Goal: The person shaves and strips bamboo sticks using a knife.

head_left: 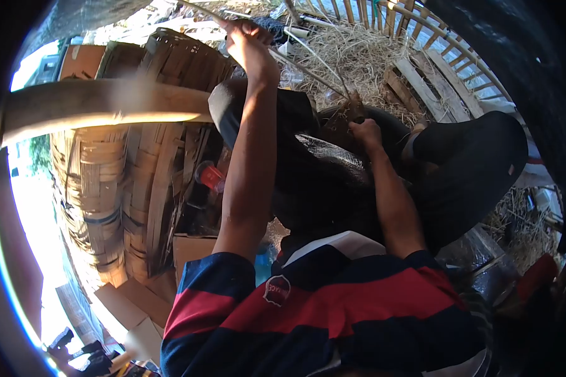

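My left hand (244,36) is raised at the top centre, its fingers closed round a thin pale strip (316,78) that slants down to the right. The strip's lower end reaches a brown piece (355,108) above my lap. Close against that piece, my right hand (366,133) is closed; what its fingers hold is partly hidden, and I cannot make it out. Dark cloth (321,182) covers my lap beneath both arms.
Woven bamboo baskets (100,201) stand at the left, under a thick pole (107,113). Straw shavings (358,53) and wooden slats (427,85) lie ahead. Cardboard (132,301) is at the lower left. A red container (211,176) sits beside my left forearm.
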The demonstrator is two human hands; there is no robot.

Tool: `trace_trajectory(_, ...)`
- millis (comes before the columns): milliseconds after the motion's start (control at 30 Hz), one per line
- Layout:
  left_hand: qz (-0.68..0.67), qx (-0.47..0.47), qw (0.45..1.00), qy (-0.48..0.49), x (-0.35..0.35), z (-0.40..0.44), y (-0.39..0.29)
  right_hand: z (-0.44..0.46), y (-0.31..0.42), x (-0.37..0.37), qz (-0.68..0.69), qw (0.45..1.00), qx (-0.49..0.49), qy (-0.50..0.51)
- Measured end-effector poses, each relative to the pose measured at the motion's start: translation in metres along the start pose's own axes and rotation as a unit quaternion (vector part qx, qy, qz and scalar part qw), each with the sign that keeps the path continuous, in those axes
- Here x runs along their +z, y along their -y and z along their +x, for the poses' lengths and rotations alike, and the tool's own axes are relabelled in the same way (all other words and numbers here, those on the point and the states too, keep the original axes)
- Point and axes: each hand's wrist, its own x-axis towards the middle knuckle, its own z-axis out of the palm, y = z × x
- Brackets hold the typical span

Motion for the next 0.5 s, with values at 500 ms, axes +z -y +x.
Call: trace_trajectory(500, 0.052, 0.072, 0.995, -0.046, 0.019, -0.032, 0.003, -0.084, 0.145, -0.072, 0.21, 0.959, -0.16, 0.098)
